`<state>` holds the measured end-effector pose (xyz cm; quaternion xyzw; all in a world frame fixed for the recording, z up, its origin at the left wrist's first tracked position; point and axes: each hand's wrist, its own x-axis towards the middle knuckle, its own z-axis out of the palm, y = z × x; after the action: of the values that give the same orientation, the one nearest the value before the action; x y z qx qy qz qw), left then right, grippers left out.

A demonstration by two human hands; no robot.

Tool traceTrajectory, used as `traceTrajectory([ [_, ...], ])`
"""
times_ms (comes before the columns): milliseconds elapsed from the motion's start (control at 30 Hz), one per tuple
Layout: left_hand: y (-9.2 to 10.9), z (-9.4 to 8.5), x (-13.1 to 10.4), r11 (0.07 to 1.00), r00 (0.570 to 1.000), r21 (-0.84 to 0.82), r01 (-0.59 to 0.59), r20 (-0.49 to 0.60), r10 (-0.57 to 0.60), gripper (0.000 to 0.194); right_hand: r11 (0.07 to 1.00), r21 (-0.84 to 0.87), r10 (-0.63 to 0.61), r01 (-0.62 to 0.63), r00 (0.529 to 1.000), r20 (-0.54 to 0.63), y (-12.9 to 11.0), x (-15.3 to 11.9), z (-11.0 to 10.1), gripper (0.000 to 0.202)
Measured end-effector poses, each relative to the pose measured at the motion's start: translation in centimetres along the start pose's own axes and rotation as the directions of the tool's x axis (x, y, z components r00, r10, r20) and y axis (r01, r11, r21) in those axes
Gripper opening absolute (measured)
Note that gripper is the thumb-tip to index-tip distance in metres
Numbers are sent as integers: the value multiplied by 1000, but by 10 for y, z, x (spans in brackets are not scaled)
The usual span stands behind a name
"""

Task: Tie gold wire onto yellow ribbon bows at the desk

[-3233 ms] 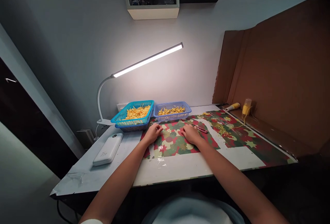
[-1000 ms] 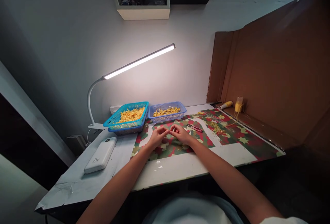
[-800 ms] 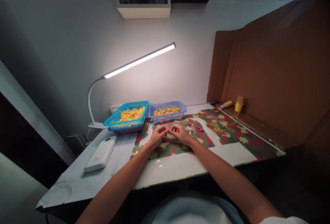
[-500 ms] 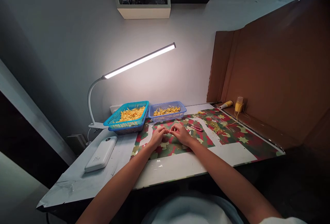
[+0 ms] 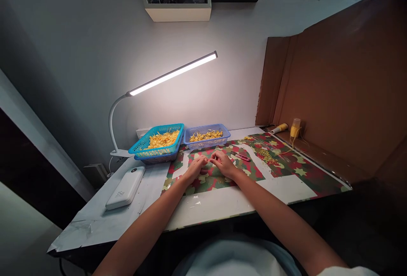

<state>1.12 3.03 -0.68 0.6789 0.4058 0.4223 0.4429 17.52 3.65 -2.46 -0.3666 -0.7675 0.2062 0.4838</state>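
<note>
My left hand (image 5: 196, 169) and my right hand (image 5: 223, 164) meet fingertip to fingertip above the camouflage-patterned mat (image 5: 219, 182). The fingers of both are pinched closed around something too small to make out. Just right of my right hand lies a pink-handled tool (image 5: 242, 157), flat on the mat. Beyond the hands stand a teal basket (image 5: 159, 154) and a purple-blue basket (image 5: 208, 143), each holding many thin yellow pieces (image 5: 163, 139). Farther right, a small heap of yellow-green scraps (image 5: 266, 156) is spread on the mat.
A white power bank (image 5: 125, 188) rests on the table's left side. Behind it, a lit desk lamp (image 5: 171, 74) arches over the baskets. A cardboard panel (image 5: 337, 89) stands along the right, with two yellow-and-white objects, a lying one (image 5: 280, 129) and an upright one (image 5: 294, 128), near its foot.
The fingertips have shifted slightly against each other, and my left fingers look more curled. The view has moved a little; the baskets and tool stay in place.
</note>
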Motion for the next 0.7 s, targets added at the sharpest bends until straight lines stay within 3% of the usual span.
traceTrajectory([
  [233, -10, -2, 4, 994, 996, -111, -1, 89, 11, 16, 999, 20, 46, -46, 998, 35, -2, 1, 1, 18],
  [433, -15, -1, 9, 960, 990, -249, 127, 86, -108, 8, 997, 36, 63, -63, 998, 8, -4, 1, 1, 14],
  [700, -15, 0, 8, 956, 993, -268, 119, 44, -111, 12, 993, -84, -93, 82, 986, -140, -15, -3, -3, 12],
])
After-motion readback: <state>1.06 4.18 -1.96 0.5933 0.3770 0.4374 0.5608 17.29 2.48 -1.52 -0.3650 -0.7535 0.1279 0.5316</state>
